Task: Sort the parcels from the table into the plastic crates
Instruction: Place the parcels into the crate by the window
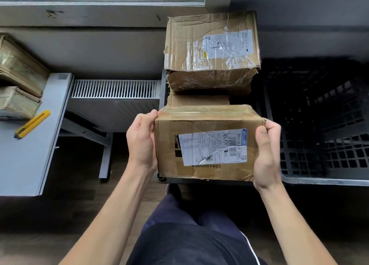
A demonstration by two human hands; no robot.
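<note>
Cardboard parcel [207, 143], long axis left-right, gripped at its ends by left hand [142, 139] and right hand [266, 151]; empty black crate [319, 125] lies right.

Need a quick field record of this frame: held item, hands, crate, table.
held: brown cardboard parcel with a white shipping label, off the table, in front of the person
left hand: grips the parcel's left side
right hand: grips the parcel's right side
beyond: crumpled brown cardboard box, stacked on more cardboard
crate: black lattice plastic crate, right of the held parcel
table: grey table, on the left
on table: yellow utility knife; tape-wrapped parcels stacked at the far end
</note>
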